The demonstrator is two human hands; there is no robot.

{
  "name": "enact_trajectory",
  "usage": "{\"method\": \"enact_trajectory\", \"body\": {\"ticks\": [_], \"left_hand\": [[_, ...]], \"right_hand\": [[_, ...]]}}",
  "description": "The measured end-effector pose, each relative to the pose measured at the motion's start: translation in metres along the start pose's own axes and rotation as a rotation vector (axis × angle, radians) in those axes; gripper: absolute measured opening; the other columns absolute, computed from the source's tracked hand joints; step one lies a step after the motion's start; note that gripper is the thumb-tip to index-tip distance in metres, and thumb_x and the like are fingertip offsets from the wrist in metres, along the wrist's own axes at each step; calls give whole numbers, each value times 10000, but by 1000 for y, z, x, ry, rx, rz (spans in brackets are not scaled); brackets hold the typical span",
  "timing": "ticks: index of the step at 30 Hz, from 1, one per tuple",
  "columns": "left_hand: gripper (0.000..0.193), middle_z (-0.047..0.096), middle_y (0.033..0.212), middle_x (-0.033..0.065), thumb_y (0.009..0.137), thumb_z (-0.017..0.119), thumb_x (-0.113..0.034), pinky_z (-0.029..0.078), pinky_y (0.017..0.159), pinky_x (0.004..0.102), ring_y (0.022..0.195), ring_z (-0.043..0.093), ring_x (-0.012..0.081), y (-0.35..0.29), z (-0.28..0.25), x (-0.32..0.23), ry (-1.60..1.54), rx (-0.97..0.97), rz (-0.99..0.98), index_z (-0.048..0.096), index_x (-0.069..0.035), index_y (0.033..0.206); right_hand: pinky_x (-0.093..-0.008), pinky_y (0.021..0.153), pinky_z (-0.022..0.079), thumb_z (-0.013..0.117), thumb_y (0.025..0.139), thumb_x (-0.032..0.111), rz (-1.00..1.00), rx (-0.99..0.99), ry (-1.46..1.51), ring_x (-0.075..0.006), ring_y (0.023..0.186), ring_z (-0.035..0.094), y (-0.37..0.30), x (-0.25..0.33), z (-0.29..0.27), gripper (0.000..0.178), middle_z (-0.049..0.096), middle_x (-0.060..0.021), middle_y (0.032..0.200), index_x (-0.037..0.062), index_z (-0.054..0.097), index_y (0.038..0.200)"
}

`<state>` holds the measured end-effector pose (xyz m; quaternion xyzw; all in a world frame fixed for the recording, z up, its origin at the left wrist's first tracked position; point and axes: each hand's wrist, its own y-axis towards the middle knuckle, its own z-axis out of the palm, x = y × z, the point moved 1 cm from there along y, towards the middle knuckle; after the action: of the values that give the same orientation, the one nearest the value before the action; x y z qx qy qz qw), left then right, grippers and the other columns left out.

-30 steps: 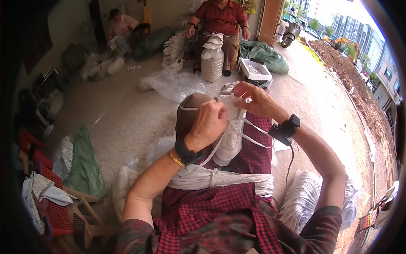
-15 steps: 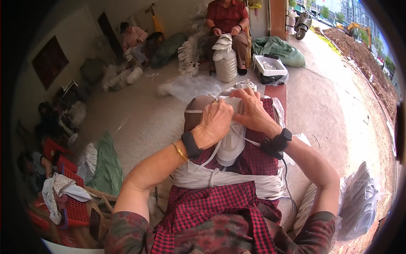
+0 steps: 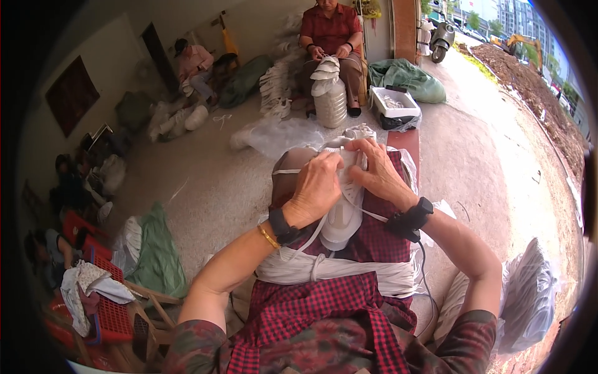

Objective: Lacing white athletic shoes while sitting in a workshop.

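A white sneaker [image 3: 341, 227] lies on my lap over the red-and-black checked apron [image 3: 389, 240], toe toward me. My left hand [image 3: 314, 187] is closed in a pinch at the left edge of its lacing opening, on a white shoelace [image 3: 314, 235]. One stretch of the lace hangs below that hand and another lies over my left knee. My right hand [image 3: 381, 174] grips the opening's other edge, fingers bent over the top and thumb inside. The fingertips are partly hidden. A thick bundle of white laces [image 3: 289, 268] runs across my lap.
Ahead, a seated person in red [image 3: 330, 37] works on white shoe pieces over a large plastic bottle [image 3: 330, 106]. A white tray [image 3: 395, 103] stands near green sacks [image 3: 408, 78]. Plastic-wrapped white goods [image 3: 529, 299] lie right; a red crate [image 3: 115, 311] stands left.
Both hands stay at the sneaker's opening. My right fingers have settled lower, and my left hand has shifted slightly. The view has tilted a little.
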<state>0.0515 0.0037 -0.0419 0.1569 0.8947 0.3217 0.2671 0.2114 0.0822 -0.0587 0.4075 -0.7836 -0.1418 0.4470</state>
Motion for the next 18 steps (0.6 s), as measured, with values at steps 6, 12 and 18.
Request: {"method": "enact_trajectory", "body": {"ticks": [6,12,18], "left_hand": [[106,666,799,148,752,646,30,534,673,351,745,674,257,4,-6,4,-143,54,-89,619,22,855],[167,670,774,92,733,721,-1,527,647,278,679,646,163,-2,-9,13,-268,-6,-301,638,11,877],[179,673,756,49,744,760,-65,518,623,275,669,632,117,0,-3,13,-222,-64,-286,641,-3,862]], "right_hand": [[-417,951,398,647,687,42,-111,-86,-57,-323,1006,524,0,16,-6,453,605,-143,1085,17,587,1135],[-430,872,452,641,700,-22,-224,152,-266,-310,976,554,7,32,-14,430,643,-86,994,50,550,1114],[-431,800,441,632,728,4,-342,235,-554,-320,935,572,16,43,-10,404,631,-95,761,33,455,1091]]}}
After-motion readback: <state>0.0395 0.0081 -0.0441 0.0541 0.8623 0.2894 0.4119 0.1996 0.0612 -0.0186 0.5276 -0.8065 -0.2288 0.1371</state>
